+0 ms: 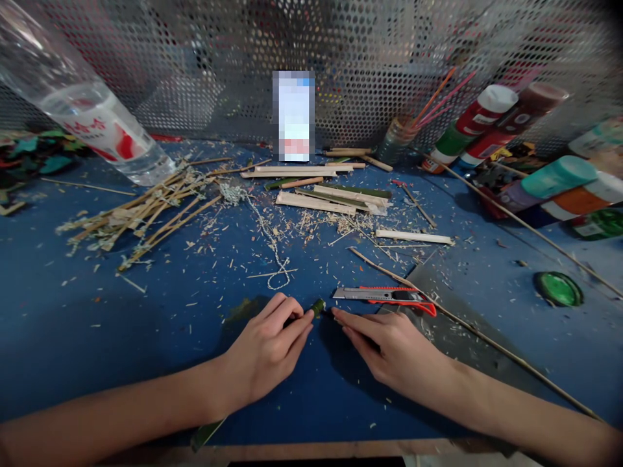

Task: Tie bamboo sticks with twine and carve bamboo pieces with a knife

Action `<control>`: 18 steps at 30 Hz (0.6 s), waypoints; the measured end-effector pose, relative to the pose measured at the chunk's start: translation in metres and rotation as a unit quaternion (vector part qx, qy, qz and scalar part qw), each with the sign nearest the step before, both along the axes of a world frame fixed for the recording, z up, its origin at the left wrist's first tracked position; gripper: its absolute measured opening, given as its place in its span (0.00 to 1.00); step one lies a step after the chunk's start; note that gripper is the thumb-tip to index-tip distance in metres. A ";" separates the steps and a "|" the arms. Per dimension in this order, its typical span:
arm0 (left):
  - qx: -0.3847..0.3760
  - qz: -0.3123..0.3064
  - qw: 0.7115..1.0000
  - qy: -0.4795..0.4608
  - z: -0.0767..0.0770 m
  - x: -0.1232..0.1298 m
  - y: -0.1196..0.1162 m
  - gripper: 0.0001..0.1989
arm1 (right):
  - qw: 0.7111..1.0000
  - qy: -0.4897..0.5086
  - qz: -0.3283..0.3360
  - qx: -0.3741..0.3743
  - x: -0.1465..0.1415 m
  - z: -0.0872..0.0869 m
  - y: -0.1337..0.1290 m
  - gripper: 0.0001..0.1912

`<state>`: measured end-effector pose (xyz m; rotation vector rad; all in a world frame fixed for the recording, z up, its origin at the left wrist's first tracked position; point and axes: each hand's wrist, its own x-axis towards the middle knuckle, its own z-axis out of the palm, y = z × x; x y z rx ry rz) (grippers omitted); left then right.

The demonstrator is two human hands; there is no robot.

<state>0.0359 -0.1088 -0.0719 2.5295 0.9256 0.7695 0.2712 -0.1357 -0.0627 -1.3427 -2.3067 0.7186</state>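
Note:
My left hand [280, 340] is closed around a green bamboo piece [318, 307], whose short end sticks out past the thumb and index finger. Below the left wrist a green strip end [207, 433] shows; I cannot tell whether it is the same piece. Just to the right of the bamboo tip is my right hand [389, 344], with its fingers pressed together near a small dark bit I cannot make out. Beyond the right fingers lies a red utility knife [389, 296] with its blade out, pointing left. A thin long stick [477, 332] runs diagonally behind the right hand.
Split bamboo strips [316, 202] and shavings litter the blue table [170, 337]. A stick bundle [146, 211] and looped string [278, 279] lie at left and centre. A water bottle [117, 133], a phone [294, 117], paint bottles [549, 185] and a green paint lid [558, 289] stand or lie around.

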 end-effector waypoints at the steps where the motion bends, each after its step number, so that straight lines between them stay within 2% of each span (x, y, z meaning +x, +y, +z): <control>1: -0.001 0.000 1.000 0.001 0.000 0.000 0.000 0.08 | 1.000 -0.012 0.004 0.004 0.000 0.000 -0.001 0.18; 5: 0.007 -0.005 1.000 -0.001 0.001 0.000 0.000 0.07 | 0.993 -0.108 0.017 0.034 -0.002 0.006 -0.001 0.19; 10: -0.001 -0.003 1.000 0.011 -0.002 -0.001 0.000 0.09 | 0.966 -0.254 0.046 0.033 -0.012 0.023 0.002 0.18; 14: 0.015 0.000 1.000 0.015 -0.004 -0.002 0.000 0.11 | 0.950 -0.307 0.047 0.020 -0.022 0.042 0.013 0.14; 18: 0.025 0.003 0.999 0.020 -0.003 -0.005 0.000 0.11 | 0.946 -0.317 0.069 0.010 -0.033 0.060 0.031 0.10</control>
